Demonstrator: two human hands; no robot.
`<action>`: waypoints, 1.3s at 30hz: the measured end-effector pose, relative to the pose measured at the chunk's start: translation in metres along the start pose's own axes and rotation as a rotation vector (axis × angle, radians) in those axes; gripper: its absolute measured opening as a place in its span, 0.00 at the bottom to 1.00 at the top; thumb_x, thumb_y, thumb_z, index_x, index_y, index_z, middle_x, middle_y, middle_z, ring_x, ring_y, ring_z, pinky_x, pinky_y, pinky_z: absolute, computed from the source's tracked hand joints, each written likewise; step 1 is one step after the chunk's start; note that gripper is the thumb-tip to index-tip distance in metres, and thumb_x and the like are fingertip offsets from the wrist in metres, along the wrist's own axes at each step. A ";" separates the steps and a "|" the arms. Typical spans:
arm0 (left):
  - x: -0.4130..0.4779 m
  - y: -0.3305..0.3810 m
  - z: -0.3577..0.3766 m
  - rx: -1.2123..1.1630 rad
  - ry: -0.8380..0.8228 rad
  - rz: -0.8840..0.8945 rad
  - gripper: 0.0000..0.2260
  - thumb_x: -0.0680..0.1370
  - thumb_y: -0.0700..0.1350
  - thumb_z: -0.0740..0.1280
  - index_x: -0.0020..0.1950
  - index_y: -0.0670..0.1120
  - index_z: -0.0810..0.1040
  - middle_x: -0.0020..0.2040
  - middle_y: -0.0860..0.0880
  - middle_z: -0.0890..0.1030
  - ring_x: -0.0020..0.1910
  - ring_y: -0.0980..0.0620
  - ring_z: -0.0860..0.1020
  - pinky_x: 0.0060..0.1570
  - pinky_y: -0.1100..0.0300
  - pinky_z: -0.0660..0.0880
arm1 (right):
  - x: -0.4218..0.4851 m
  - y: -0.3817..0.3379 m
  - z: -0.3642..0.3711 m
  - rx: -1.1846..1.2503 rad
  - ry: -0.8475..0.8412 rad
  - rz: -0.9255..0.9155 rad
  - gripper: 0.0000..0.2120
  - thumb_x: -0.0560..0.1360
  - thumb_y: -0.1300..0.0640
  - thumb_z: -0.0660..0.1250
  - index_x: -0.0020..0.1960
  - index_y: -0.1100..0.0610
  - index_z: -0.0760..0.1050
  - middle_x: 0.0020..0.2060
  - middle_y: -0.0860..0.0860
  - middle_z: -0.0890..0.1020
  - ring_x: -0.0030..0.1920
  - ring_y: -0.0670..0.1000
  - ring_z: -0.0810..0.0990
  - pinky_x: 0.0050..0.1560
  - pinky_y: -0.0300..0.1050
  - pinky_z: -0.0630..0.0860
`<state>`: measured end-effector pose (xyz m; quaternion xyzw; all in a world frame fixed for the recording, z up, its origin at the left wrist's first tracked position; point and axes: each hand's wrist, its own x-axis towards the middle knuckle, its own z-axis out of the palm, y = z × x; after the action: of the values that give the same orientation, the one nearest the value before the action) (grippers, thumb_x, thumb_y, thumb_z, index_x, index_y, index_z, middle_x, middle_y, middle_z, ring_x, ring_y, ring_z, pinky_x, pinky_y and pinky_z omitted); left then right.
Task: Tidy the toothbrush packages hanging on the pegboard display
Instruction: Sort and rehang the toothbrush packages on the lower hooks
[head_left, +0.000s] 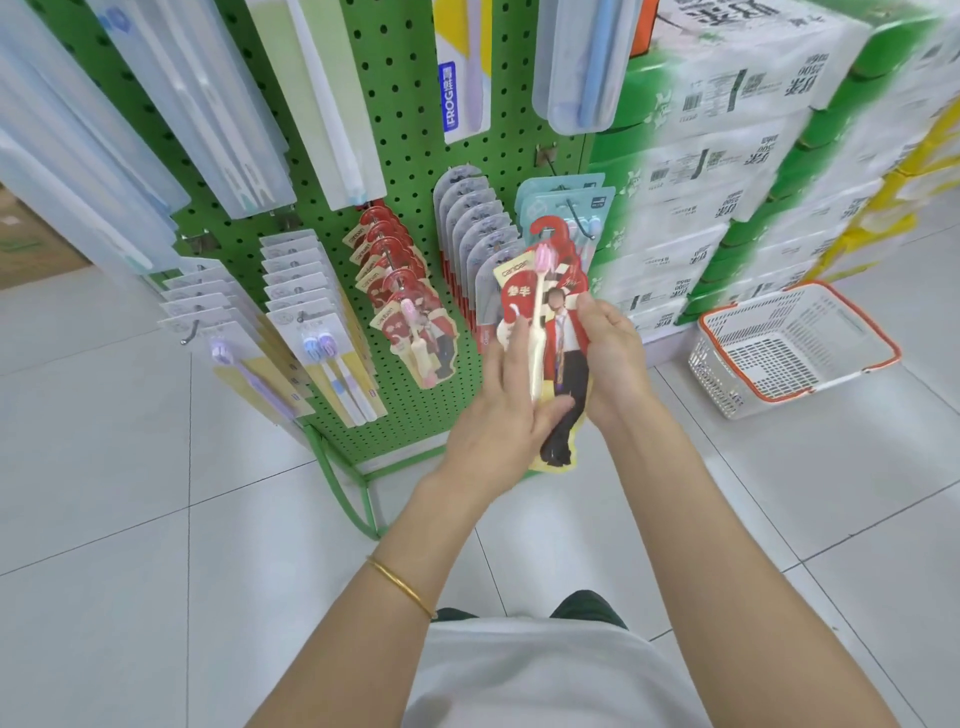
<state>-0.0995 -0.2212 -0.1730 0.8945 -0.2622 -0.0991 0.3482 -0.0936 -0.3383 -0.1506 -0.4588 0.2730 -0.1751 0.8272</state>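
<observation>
Your right hand (613, 353) pinches the package (558, 332) by its right edge, left hand (506, 415) flat-fingered on its front; it stands upright before the pegboard (410, 130), hook end far; its matching red row (400, 291) hangs leftward, nearer your left hand.

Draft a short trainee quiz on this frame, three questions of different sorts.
1. True or false: the red toothbrush package that the left hand touches hangs from a peg.
2. The right hand: A) grips that package's edge, B) is out of view, C) hangs idle.
3. Fill in: matching red packages hang on the green pegboard, to the held one's ____.
Key: 1 false; 2 A; 3 left.
</observation>
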 end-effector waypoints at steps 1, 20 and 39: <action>-0.001 0.001 -0.001 0.031 -0.048 0.011 0.38 0.79 0.56 0.61 0.77 0.51 0.37 0.78 0.44 0.47 0.74 0.43 0.59 0.64 0.47 0.67 | 0.003 -0.001 -0.002 0.009 0.021 -0.001 0.12 0.81 0.58 0.60 0.38 0.57 0.71 0.24 0.47 0.79 0.25 0.44 0.76 0.29 0.36 0.74; 0.012 -0.001 -0.014 -0.326 -0.448 -0.164 0.36 0.71 0.29 0.64 0.74 0.46 0.53 0.63 0.47 0.69 0.60 0.51 0.72 0.55 0.66 0.72 | 0.004 0.014 -0.014 -0.130 -0.056 0.097 0.07 0.80 0.52 0.60 0.46 0.53 0.70 0.43 0.50 0.77 0.39 0.50 0.76 0.38 0.44 0.73; 0.034 -0.014 -0.036 -0.741 0.046 -0.399 0.07 0.77 0.41 0.68 0.55 0.45 0.77 0.52 0.46 0.83 0.49 0.48 0.82 0.50 0.51 0.79 | 0.007 0.012 -0.028 -0.308 -0.335 0.016 0.10 0.75 0.69 0.64 0.50 0.57 0.78 0.33 0.49 0.81 0.34 0.48 0.81 0.36 0.44 0.77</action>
<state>-0.0521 -0.2101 -0.1553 0.7439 -0.0227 -0.2322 0.6262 -0.1043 -0.3543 -0.1747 -0.6000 0.1592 -0.0463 0.7827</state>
